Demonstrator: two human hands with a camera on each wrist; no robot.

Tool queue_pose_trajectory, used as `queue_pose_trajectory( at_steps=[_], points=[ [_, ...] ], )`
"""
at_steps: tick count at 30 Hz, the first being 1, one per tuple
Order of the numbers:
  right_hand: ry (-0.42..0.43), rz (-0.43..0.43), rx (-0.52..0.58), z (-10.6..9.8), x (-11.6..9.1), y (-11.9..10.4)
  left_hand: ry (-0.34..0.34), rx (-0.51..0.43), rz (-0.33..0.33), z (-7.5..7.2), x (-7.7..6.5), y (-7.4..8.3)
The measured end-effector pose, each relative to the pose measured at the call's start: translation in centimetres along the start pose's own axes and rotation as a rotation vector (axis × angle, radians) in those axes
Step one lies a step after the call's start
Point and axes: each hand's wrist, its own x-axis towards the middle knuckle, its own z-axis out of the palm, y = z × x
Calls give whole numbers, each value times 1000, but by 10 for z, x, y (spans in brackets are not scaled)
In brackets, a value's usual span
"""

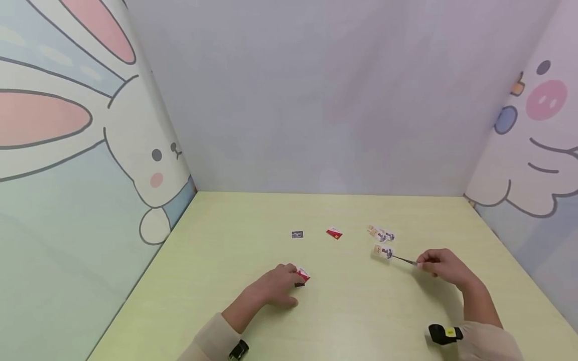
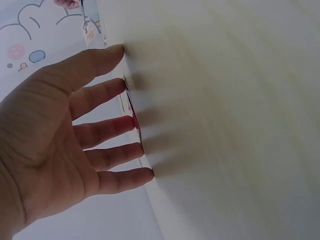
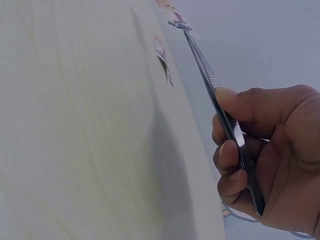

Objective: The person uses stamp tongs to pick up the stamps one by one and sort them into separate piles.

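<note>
My right hand (image 1: 444, 265) pinches a pair of slim metal tweezers (image 3: 207, 75) between thumb and fingers. At the tweezers' tips hangs a small clear sticker (image 1: 383, 251) with a printed figure, held off the table. My left hand (image 1: 277, 287) rests its spread fingertips on the table in the middle. Under those fingers lie a red-and-white piece (image 1: 303, 274) and a dark piece (image 1: 299, 285), both partly hidden. In the left wrist view the fingers (image 2: 107, 125) look nearly straight, their tips touching the flat pieces.
Several clear printed stickers (image 1: 381, 233) lie together beyond the held one. A red-and-white piece (image 1: 334, 233) and a small dark card (image 1: 297, 234) lie farther back on the pale yellow table (image 1: 235, 220). A grey back panel (image 1: 307, 100) and cartoon-printed side panels (image 1: 67, 240) enclose it.
</note>
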Motion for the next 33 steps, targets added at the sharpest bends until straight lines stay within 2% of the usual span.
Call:
queue_pose_trajectory(
  at_steps=[18, 33],
  points=[
    [46, 27, -19, -8, 0, 8, 15, -16, 10, -1, 2, -5],
    [103, 72, -39, -15, 16, 18, 15, -27, -9, 0, 1, -3]
  ],
)
